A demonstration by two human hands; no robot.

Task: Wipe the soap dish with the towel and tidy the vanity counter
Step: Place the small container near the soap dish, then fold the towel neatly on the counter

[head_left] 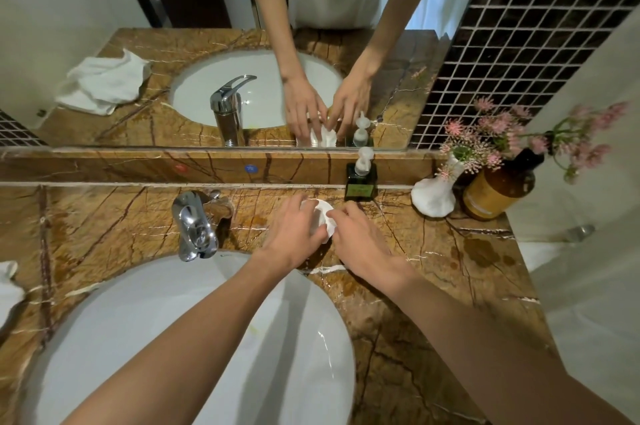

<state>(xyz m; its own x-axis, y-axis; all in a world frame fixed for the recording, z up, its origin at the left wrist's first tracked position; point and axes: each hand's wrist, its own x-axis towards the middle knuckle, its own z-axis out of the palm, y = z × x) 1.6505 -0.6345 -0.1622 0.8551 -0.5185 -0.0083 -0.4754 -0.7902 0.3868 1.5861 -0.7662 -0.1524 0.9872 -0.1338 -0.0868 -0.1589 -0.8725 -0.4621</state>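
Both hands meet on the marble vanity counter [433, 272], just behind the basin [173, 338] and to the right of the chrome tap [194, 227]. Between them sits a small white object [323, 216], most likely the soap dish, though the fingers cover so much of it that dish and any cloth on it cannot be told apart. The left hand [294, 234] curls around its near-left side, seemingly to steady it, while the right hand [360, 237] pinches its right edge with bent fingers; both are closed on it, neither flat nor spread. The white towel [8, 289] lies well apart at the far left edge of the counter (its crumpled shape shows more fully in the mirror), so a wipe with it looks not yet under way. A green soap dispenser [361, 178] stands just behind the hands, and a white vase [434, 192] of pink flowers and an amber bottle [498, 182] crowd the right corner, probably awaiting tidying.
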